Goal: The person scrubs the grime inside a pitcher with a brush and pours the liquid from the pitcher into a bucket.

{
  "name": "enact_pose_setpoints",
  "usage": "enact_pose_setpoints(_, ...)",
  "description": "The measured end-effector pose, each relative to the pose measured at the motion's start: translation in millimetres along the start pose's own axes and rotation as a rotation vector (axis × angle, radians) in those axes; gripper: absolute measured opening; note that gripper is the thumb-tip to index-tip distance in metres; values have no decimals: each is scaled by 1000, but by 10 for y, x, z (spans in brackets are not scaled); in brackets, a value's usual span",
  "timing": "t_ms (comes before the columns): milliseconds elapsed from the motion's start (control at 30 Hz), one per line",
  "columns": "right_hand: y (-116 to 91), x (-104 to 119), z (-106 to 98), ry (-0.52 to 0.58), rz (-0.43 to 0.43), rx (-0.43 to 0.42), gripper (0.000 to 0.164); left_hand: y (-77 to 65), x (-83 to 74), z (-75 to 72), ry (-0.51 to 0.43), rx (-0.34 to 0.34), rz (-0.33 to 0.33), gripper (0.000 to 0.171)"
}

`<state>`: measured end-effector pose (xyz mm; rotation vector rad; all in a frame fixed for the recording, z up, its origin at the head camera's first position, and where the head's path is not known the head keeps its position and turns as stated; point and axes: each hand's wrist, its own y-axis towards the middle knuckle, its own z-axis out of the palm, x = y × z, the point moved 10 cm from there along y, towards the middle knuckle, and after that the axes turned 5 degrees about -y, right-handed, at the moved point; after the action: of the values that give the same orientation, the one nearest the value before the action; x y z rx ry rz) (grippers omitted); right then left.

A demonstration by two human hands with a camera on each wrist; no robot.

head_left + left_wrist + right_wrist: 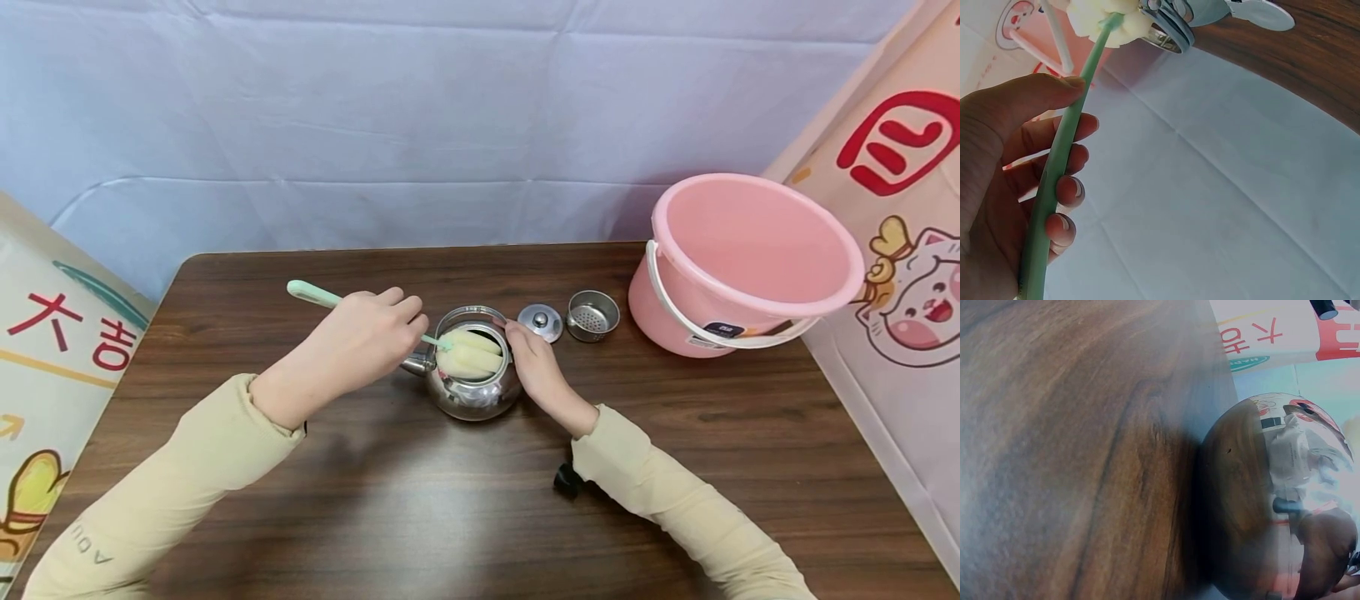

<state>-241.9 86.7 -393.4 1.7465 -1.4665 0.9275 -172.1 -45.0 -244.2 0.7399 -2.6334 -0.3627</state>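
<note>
Steel kettle (474,407): sits upright and uncovered on the wooden table (450,517), dial centre, spout (417,363) toward nine o'clock. Likely light, stiff, slippery if wet; best held by the bail handle (471,309) or around the belly. With the left hand (352,342), toward ten, grips the green brush (313,293), soft sponge head (467,362) in the top. With the right hand (543,375), at three, rests fairly straight fingers against the side. Beyond, between two and three: lid (540,322), strainer (592,317), pink bucket (654,321).
</note>
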Motion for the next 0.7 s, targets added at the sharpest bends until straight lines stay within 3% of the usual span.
enact_pose_setpoints(400, -10, 14, -3, 0, -9, -2, 43, 27, -47, 121, 12, 29, 7, 13)
enact_pose_setpoints(700, -6, 32, 2, -2, -33, 2, 43, 61, -101, 169, 9, 11, 21, 15)
